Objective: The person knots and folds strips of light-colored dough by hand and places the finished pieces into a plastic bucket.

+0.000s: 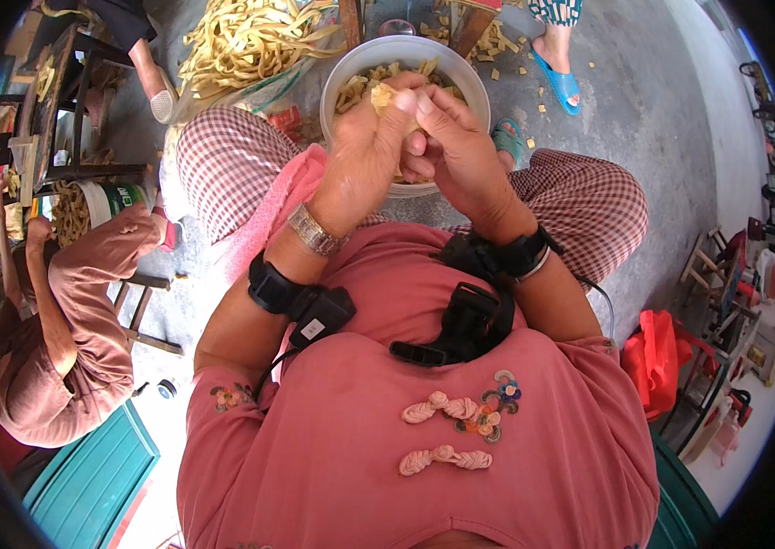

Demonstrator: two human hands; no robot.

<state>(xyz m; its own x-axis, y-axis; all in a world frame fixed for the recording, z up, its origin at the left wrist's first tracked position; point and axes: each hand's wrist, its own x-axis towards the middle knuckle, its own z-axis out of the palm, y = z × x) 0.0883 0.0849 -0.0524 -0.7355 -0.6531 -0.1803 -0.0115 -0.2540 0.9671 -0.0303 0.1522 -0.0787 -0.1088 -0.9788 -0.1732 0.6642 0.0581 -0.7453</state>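
A small pale yellow piece (382, 98) shows between the thumb and fingers of my left hand (370, 137). My right hand (456, 141) touches the left at the fingertips; whether it grips a piece too is hidden by its curled fingers. Both hands are above a white plastic bucket (475, 89), which holds many short yellowish-brown pieces (353, 92). Beyond my left knee lies a large heap of long yellow strips (250, 41) on a plastic sheet. A pink towel (284, 199) rests over my left thigh.
Wooden legs (473, 31) stand just behind the bucket, with small yellow pieces (490, 42) scattered on the concrete floor. A person in brown (78, 343) sits at the left by a bench and a filled container (95, 202). Another person's foot in a blue slipper (555, 79) is ahead right. A red bag (655, 364) is at the right.
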